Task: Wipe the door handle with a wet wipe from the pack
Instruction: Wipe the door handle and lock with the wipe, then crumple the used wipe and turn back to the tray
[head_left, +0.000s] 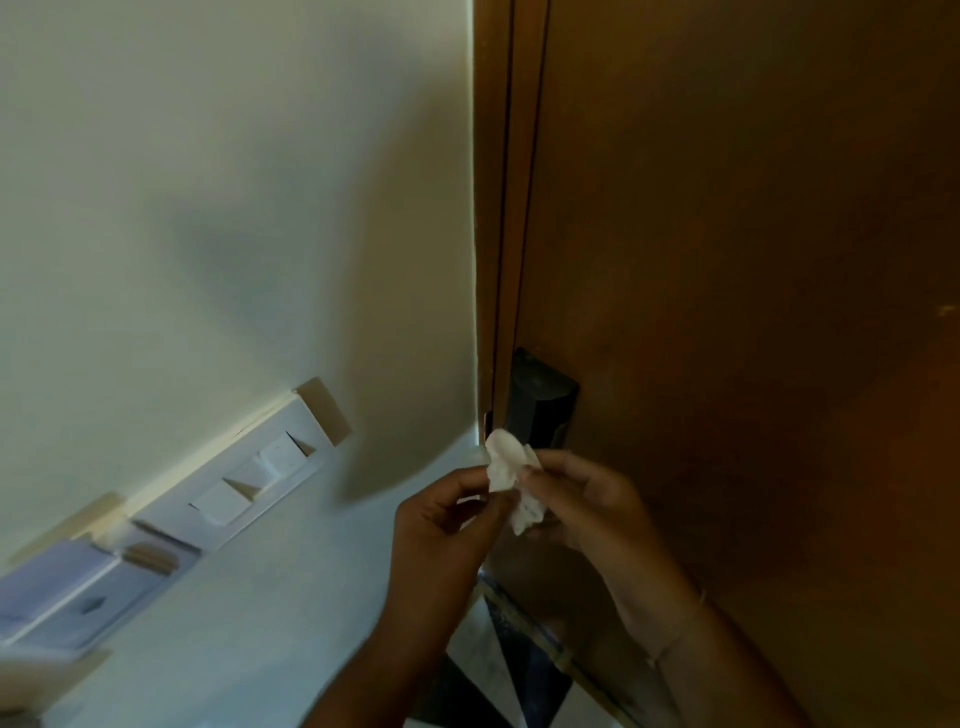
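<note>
A crumpled white wet wipe (511, 480) is held between both hands, just below the black lock body (540, 402) on the brown door (753, 260). My left hand (447, 525) pinches its left side with thumb and fingers. My right hand (587, 499) grips its right side. The wipe's top edge overlaps the bottom of the black lock plate. The handle lever itself is hidden behind the wipe and hands. The wipe pack is not in view.
A white switch panel (244, 483) with several rocker switches is fixed to the cream wall (208, 208) at the left. The wooden door frame (501, 208) runs vertically beside the lock. A dark floor strip (535, 670) shows below the hands.
</note>
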